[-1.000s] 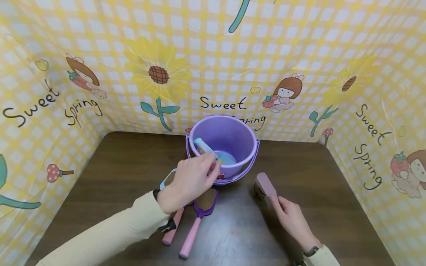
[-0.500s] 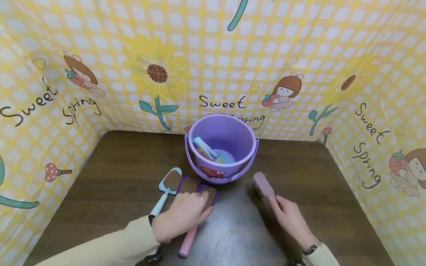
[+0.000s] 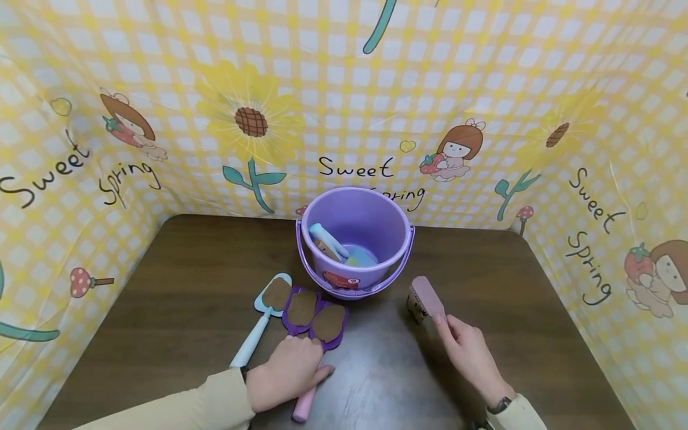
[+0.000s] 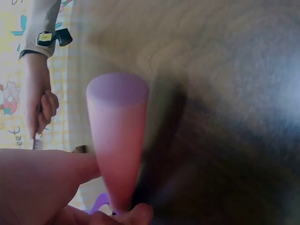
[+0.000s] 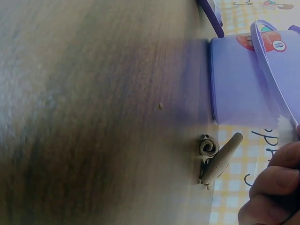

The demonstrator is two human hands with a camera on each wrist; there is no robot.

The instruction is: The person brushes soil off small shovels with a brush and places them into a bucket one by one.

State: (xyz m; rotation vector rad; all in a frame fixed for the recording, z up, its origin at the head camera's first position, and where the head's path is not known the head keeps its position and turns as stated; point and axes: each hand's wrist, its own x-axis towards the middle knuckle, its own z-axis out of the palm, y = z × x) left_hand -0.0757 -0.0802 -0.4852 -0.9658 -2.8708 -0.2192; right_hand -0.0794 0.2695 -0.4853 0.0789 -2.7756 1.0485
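Observation:
My left hand [image 3: 287,370] is low over two toy shovels with purple blades and brown faces. Its thumb and curled fingers grip the pink-handled shovel [image 3: 303,403] on the right; in the left wrist view that pink handle [image 4: 117,136] sits between them. The other purple shovel [image 3: 301,307] lies alongside, its handle hidden under the hand. My right hand [image 3: 473,352] holds a pink brush [image 3: 428,297], whose white bristles [image 5: 285,130] show in the right wrist view. Close by the brush stands a brown snail-like figure [image 5: 219,161], partly covered by it in the head view.
A purple bucket [image 3: 355,230] with its handle hanging forward stands at mid-back, with light blue, brown and green things inside. Left of the purple shovels lies a light blue shovel [image 3: 263,316]. Patterned yellow cloth [image 3: 355,89] walls the table [image 3: 204,269] at the back and sides.
My left hand has come away from the bucket's front rim, down toward the person, and now grips a pink shovel handle. The right hand and brush stay nearly in place.

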